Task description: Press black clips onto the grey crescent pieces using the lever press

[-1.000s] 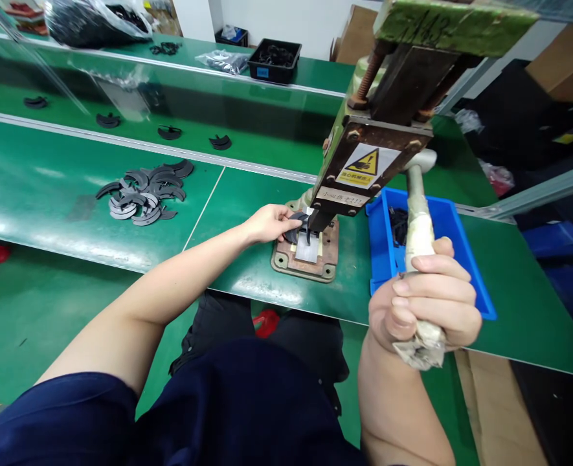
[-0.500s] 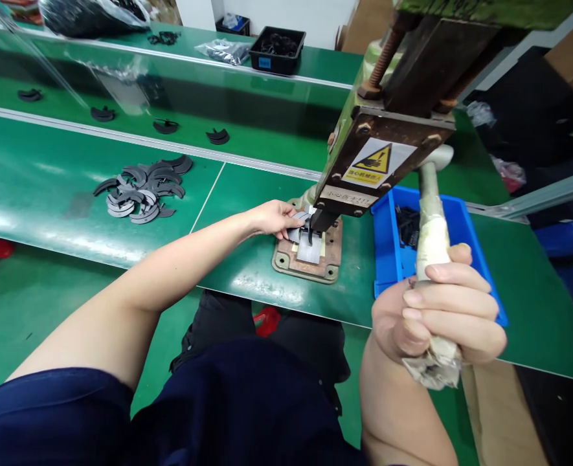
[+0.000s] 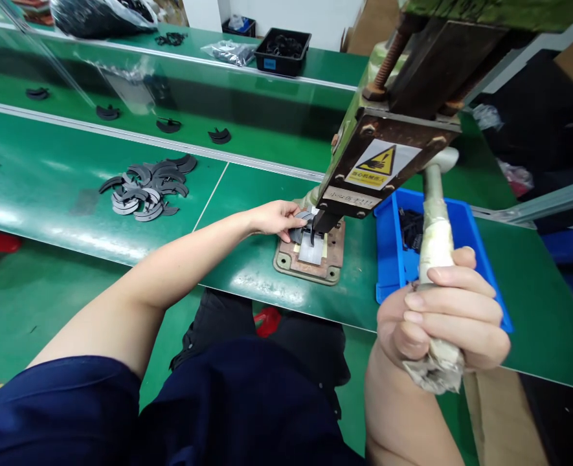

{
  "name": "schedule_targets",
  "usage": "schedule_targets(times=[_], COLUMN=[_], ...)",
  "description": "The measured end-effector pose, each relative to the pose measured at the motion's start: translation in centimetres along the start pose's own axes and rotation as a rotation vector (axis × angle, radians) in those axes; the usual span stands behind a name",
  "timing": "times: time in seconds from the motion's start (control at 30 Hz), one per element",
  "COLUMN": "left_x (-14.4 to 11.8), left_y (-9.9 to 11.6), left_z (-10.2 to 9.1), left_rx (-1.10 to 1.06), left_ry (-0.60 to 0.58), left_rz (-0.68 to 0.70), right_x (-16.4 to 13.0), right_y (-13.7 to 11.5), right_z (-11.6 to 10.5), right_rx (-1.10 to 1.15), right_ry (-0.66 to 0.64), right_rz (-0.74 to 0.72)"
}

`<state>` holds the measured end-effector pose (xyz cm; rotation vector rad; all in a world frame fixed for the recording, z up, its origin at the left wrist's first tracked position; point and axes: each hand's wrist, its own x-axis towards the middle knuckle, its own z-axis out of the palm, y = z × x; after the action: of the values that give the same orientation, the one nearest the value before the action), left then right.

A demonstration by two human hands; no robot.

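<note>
Two hands: left (image 3: 271, 219) pinching part (image 3: 302, 220) under press (image 3: 378, 162), right (image 3: 444, 320) gripping lever (image 3: 436, 239)

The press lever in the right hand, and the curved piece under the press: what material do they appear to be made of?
Press lever: probably a metal bar, wrapped in pale, worn cloth or tape; the wrap is frayed below the right hand.
Curved piece, held by the left hand: dark grey, matte and thin, like the pile of crescents; fibre, rubber or plastic sheet, it cannot be told.

Green table (image 3: 48, 194), blue bin (image 3: 388, 265), grey curved pieces (image 3: 143, 188), yellow warning label (image 3: 378, 162)
</note>
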<state>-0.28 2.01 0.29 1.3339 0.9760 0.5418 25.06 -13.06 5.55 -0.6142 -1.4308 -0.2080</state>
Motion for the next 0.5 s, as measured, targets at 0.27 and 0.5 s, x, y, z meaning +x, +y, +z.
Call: schedule_targets(times=[0.27, 0.5], left_x=[-0.1, 0.6], left_y=[-0.3, -0.1], left_z=[0.1, 0.2], left_rx=[0.007, 0.000], left_ry=[0.040, 0.042], left_rz=[-0.045, -0.150], right_x=[0.0, 0.1], right_y=[0.8, -0.2], right_z=[0.6, 0.4], right_rx=[0.035, 0.004], right_ry=[0.054, 0.041], right_rz=[-0.068, 0.014])
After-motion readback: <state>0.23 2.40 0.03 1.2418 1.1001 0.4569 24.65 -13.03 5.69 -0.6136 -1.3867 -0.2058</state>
